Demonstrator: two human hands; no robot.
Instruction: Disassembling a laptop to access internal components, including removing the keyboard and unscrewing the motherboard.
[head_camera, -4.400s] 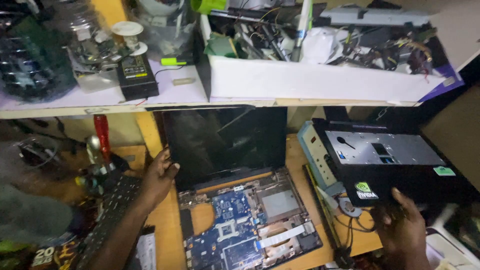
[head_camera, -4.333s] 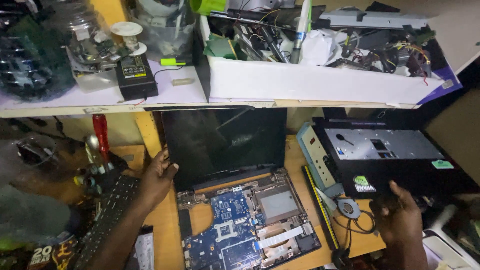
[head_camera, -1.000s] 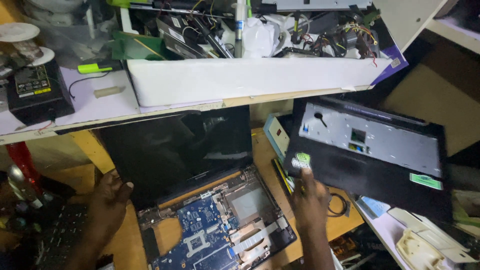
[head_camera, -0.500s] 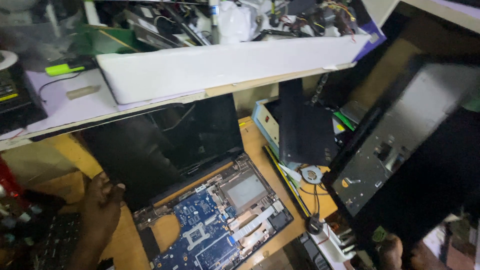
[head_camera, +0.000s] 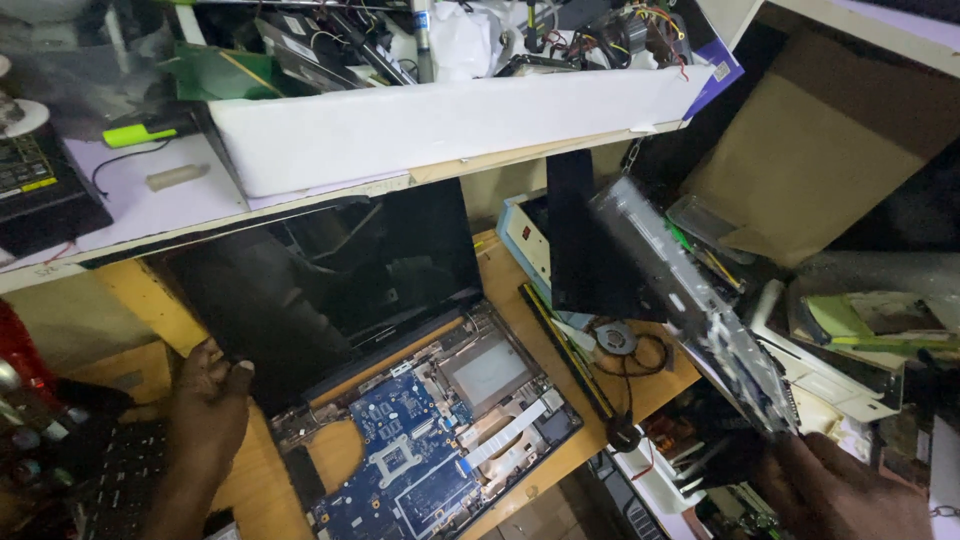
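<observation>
Grey metal and black plastic make up the flat laptop cover panel (head_camera: 690, 300), which is up in the air on the right side, tipped on its edge over the cluttered side of the wooden bench (head_camera: 510, 270). The right hand (head_camera: 840, 490) holds it from below at its low corner; the fingers look closed on the panel's end, but the picture is dark and blurry there, so how tight the grip is I cannot tell for sure. The left hand (head_camera: 210, 405) lies flat and open on the bench, with its fingers touching the lower left corner of the opened black laptop (head_camera: 400, 370) — it holds nothing. That laptop has its dark screen (head_camera: 330, 280) standing up and its blue circuit board (head_camera: 405, 455) bare. To do this well, I think the panel should be kept high and clear of the bare board, and the left hand should keep the laptop from sliding. Just beside the laptop lie a small round fan (head_camera: 615, 338) and black wires. Above is a long white box (head_camera: 440, 125) full of cables and parts, on a shelf.
</observation>
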